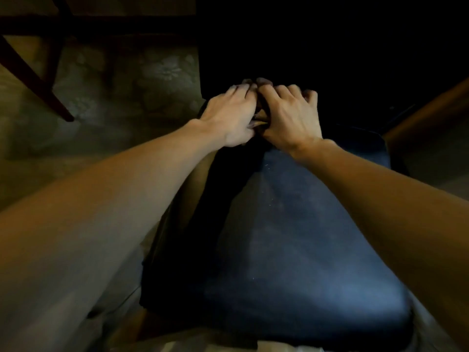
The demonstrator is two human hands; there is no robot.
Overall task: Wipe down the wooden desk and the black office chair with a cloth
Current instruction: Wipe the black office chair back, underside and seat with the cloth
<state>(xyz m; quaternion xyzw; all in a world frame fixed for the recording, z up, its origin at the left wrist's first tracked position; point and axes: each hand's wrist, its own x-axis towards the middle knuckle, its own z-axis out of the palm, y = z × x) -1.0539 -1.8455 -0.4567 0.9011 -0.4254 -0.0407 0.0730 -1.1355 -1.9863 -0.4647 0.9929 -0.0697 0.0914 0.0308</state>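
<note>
- Both arms bare, stretched forward and down, forearms converging from the lower corners of view toward the middle.
- Left hand (232,115) palm down, back of hand facing the camera, wrist roughly straight.
- Left fingers (241,88) bent at the knuckles, tips curled downward and away, in shadow.
- Right hand (289,115) palm down right beside the left one, thumb sides touching.
- Right fingers (291,91) curled the same way, slightly spread, tips dark.
- Thumbs tucked between the two hands; can't tell what, if anything, they pinch.
</note>
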